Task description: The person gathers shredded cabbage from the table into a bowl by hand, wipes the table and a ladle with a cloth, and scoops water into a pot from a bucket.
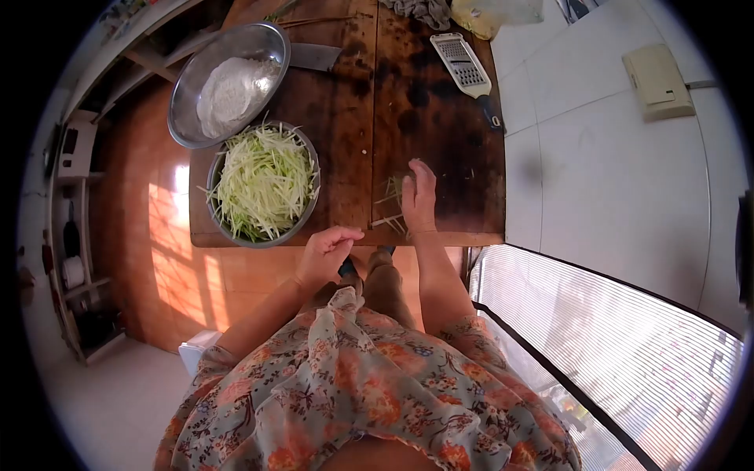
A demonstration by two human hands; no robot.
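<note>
On the dark wooden table, my right hand (419, 196) rests with its edge beside a few pale green shreds (392, 191); its fingers are together and slightly curled, and whether they hold anything is hidden. My left hand (330, 250) is at the table's front edge, fingers bent and pressed together, near the shreds. To its left stands a metal bowl heaped with shredded green vegetable (265, 182). Behind that, a tilted steel bowl (183, 104) contains white powder (229, 94) and overlaps the first bowl's rim.
A grater (463, 64) with a dark handle lies at the back right of the table (338, 141). A flat blade (314, 56) lies beside the steel bowl. A grey cloth (420, 11) and a plastic bag (491, 14) are at the back. A tiled wall borders the right side.
</note>
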